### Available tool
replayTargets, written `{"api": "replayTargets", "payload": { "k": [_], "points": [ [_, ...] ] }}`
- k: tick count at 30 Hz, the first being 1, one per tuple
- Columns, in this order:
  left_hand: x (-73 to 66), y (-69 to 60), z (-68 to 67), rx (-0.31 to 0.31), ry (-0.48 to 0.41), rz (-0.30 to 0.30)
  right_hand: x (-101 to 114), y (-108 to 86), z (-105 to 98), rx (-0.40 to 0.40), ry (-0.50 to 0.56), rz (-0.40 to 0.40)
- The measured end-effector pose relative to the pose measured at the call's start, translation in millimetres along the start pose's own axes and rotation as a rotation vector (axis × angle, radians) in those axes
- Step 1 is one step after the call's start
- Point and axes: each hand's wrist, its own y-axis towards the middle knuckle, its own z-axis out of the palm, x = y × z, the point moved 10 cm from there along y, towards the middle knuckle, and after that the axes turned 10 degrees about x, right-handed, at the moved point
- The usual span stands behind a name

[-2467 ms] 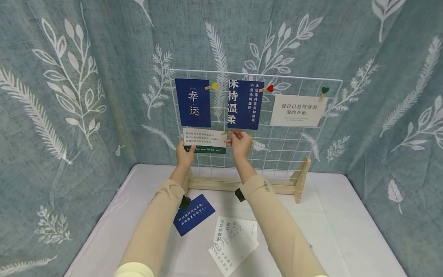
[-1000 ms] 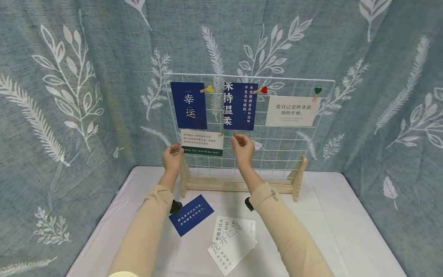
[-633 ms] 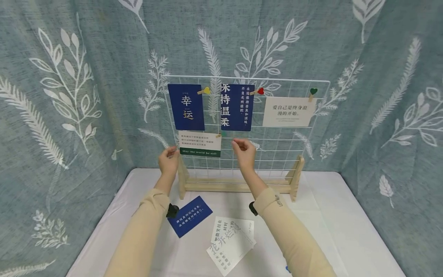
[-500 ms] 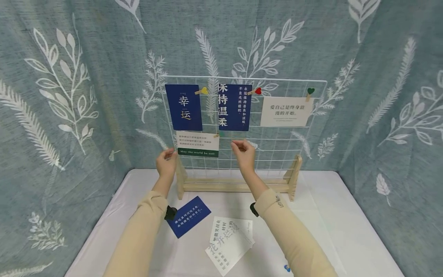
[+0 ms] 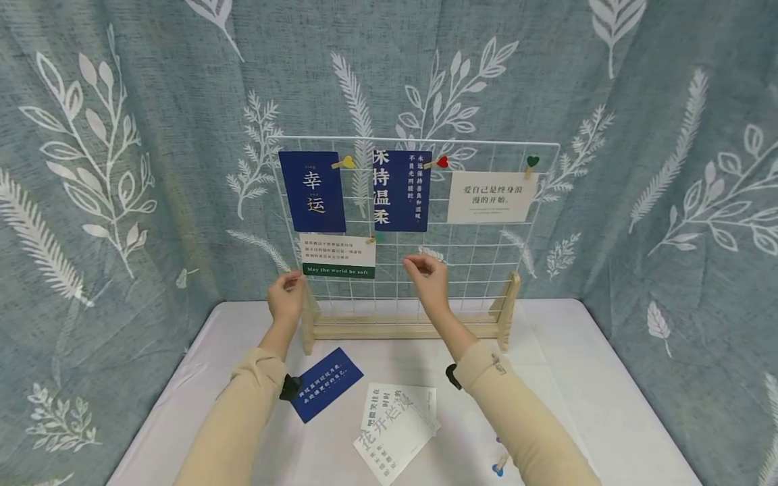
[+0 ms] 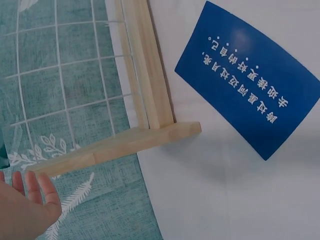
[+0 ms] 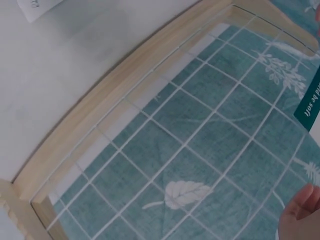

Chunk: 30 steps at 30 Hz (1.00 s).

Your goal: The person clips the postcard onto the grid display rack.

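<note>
A white-and-green card (image 5: pixel 338 255) hangs low on the left of a white wire grid (image 5: pixel 419 140). A small clothespin (image 5: pixel 371 241) with a green heart grips its upper right corner. My left hand (image 5: pixel 286 297) is by the card's lower left corner, fingers loosely bent; in the left wrist view that hand (image 6: pixel 25 205) holds nothing. To the right of the card, my right hand (image 5: pixel 430 278) hovers before the grid, thumb and fingers loosely curled with nothing visible between them. Only part of the right hand (image 7: pixel 300 215) shows in the right wrist view.
Clipped above are two blue cards (image 5: pixel 312 192) (image 5: pixel 401 192) and a white card (image 5: pixel 491 197). The grid stands on a wooden base (image 5: pixel 395 331). On the white table lie a blue card (image 5: pixel 327 386), overlapping white cards (image 5: pixel 398 428) and blue-tipped clothespins (image 5: pixel 500 466) by the right sleeve.
At first my left hand held the white-and-green card and my right hand was at its clip. Both hands have let go and drawn away; the card stays hanging. The blue-tipped clothespins have come into view.
</note>
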Motion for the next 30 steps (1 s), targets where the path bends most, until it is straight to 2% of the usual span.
{"api": "replayTargets", "payload": {
  "k": [2,7,14,23,27,30],
  "points": [
    [-0.3,-0.5,4.2,0.019,0.006,0.000,8.6,-4.7,-2.5,0.008,0.001,0.007],
    [-3.1,-3.6,10.4,0.042,0.022,0.043,24.2,-16.1,-8.4,0.033,-0.007,0.038],
    [-8.3,-10.5,16.1,0.100,0.095,0.120,32.2,-28.9,-17.4,0.078,-0.054,0.055],
    [-1.4,-28.4,13.3,0.228,0.236,0.189,27.7,-42.0,-31.3,0.120,-0.078,0.053],
    [4.7,-35.3,7.6,0.266,0.271,0.214,11.4,-45.6,-39.4,0.119,-0.091,0.058],
    [9.4,-40.0,0.8,0.276,0.292,0.211,-2.3,-49.4,-44.6,0.123,-0.093,0.069]
  ]
}}
